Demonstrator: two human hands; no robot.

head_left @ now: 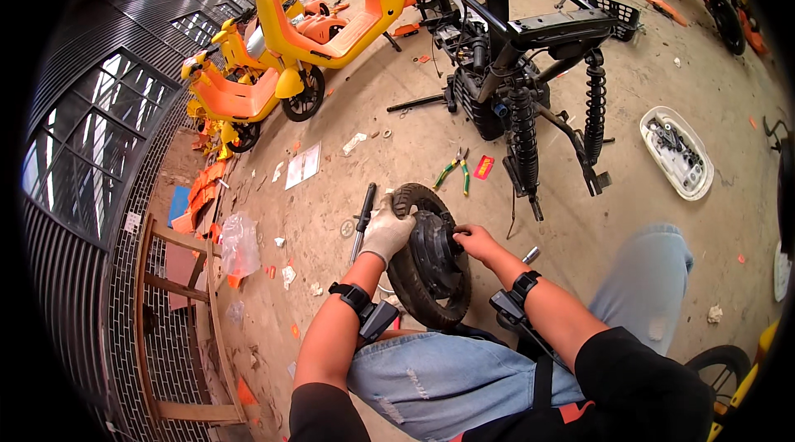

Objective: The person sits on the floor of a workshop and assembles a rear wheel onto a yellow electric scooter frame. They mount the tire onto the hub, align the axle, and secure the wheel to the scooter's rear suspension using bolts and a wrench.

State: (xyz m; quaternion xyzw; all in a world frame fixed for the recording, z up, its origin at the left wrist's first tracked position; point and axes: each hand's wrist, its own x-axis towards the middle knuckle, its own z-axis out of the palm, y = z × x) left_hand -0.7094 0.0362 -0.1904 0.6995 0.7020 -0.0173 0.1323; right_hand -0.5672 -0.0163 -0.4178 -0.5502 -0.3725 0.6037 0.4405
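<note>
A black scooter wheel (pixel 399 276) with a wide dark hub (pixel 432 256) stands upright on the floor in front of my knees. My left hand (pixel 387 233), in a pale work glove, grips the tyre on its upper left side. My right hand (pixel 476 243) is bare and pinched at the right side of the hub, on a small dark part too hidden to name. Left of the glove is a bar-shaped tool (pixel 364 214) with a black grip and a silver shaft. A metal tool end (pixel 531 255) shows beside my right forearm.
Ahead stands a stripped scooter frame (pixel 563 28) with two shock absorbers. Green-and-yellow pliers (pixel 454 170) and a red packet (pixel 484 167) lie before the wheel. A white tray (pixel 702 181) of metal parts is at right. Yellow-orange scooters (pixel 331 45) stand far left; a wooden frame (pixel 195 413) is nearer.
</note>
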